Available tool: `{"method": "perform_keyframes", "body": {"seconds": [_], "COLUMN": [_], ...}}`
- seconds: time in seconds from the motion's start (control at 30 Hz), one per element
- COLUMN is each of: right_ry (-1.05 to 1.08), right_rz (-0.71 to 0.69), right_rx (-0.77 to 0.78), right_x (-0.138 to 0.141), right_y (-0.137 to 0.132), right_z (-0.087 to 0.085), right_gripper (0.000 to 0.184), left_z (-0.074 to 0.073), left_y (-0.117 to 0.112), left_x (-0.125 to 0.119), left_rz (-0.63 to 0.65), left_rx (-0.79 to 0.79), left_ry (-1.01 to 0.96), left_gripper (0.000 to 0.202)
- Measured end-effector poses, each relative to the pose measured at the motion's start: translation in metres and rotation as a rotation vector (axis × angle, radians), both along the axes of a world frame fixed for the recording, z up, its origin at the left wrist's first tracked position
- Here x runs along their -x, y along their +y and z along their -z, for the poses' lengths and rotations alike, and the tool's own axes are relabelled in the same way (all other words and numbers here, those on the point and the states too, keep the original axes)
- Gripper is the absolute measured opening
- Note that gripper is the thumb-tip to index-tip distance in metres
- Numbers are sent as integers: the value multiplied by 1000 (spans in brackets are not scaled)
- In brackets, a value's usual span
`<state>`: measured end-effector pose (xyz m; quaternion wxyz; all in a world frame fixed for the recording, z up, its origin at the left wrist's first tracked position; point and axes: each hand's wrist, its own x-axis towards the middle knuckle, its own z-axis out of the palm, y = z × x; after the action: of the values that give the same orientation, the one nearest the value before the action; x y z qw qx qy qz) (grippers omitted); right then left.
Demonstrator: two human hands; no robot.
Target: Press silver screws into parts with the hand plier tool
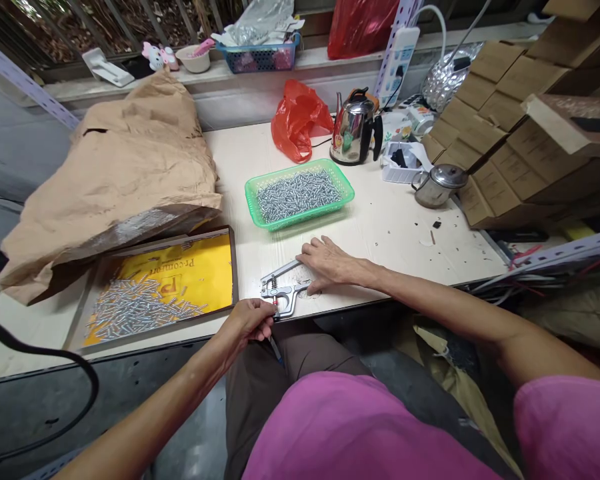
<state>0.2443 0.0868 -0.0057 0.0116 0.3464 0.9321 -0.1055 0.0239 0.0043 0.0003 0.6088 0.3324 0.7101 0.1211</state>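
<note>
Spring-loaded metal pliers [285, 293] lie near the table's front edge, handles toward the right and parted. My right hand [327, 262] rests over the handle ends, its fingers on the upper handle and its thumb by the lower one. At the jaw end, my left hand [253, 320] is closed in a pinch; whatever small thing it holds is hidden by the fingers. Beyond the pliers stands a green plastic basket [300, 221] full of small shiny metal cylinders [300, 193]. More silvery metal pieces [135, 307] lie heaped in a shallow tray [233, 267] with a yellow lining, to the left.
Brown paper [145, 153] covers a bulky pile at the left. A red plastic bag [300, 120], a steel kettle [353, 130] and a lidded metal cup [440, 185] stand farther back. Cardboard boxes [520, 133] are stacked at the right. A black cable [75, 360] loops at lower left.
</note>
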Motion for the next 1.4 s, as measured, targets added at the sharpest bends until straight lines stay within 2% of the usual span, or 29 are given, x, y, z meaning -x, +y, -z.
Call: {"method": "perform_keyframes", "body": {"seconds": [0.07,0.13,0.17,0.27,0.37,0.43,0.57,0.67,0.77,0.83,0.93,1.03,1.13,1.23,1.33,1.4], "right_ry": [10,19,24,32,15,3,-43,-102,-134,-128,-69,0,14,54,133,152], "right_rz": [15,35,47,66,68,69,57,73,97,118,125,119,131,151,103,69], "right_rx": [11,13,13,10,-11,-23,45,71,67,46,-13,-50,-62,-69,-21,32], "right_x": [-1,-2,-2,-1,1,1,-5,-6,-2,0,0,-1,-4,-11,-21,-25], "right_y": [-5,-10,-12,-18,-20,-18,-12,-12,-20,-28,-39,-45,-45,-42,-35,-27], "right_z": [-1,-3,-4,-8,-8,-7,-11,-20,-26,-23,-8,10,16,9,-2,-3], "right_gripper": [60,54,52,50,51,54,65,62,44,30,18,20,21,24,46,45], "left_z": [-1,-5,-8,-14,-11,-6,0,-3,-5,-2,3,3,0,3,16,27], "left_y": [-2,-7,-10,-14,-4,9,33,41,42,41,37,36,35,28,9,-7], "left_x": [1,0,-1,-11,-27,-37,-45,-45,-45,-45,-44,-46,-48,-48,-49,-52], "left_rz": [39,136,201,466,762,890,1006,1056,1090,1083,1045,1041,1064,1009,869,799], "left_rx": [4,-71,-172,-616,-914,-986,-943,-929,-922,-925,-937,-923,-900,-936,-1072,-1180], "left_ry": [37,156,261,622,743,728,702,725,736,730,709,697,721,745,752,729], "left_gripper": [35,34,30,21,25,39,54,57,48,38,26,20,20,25,37,38]}}
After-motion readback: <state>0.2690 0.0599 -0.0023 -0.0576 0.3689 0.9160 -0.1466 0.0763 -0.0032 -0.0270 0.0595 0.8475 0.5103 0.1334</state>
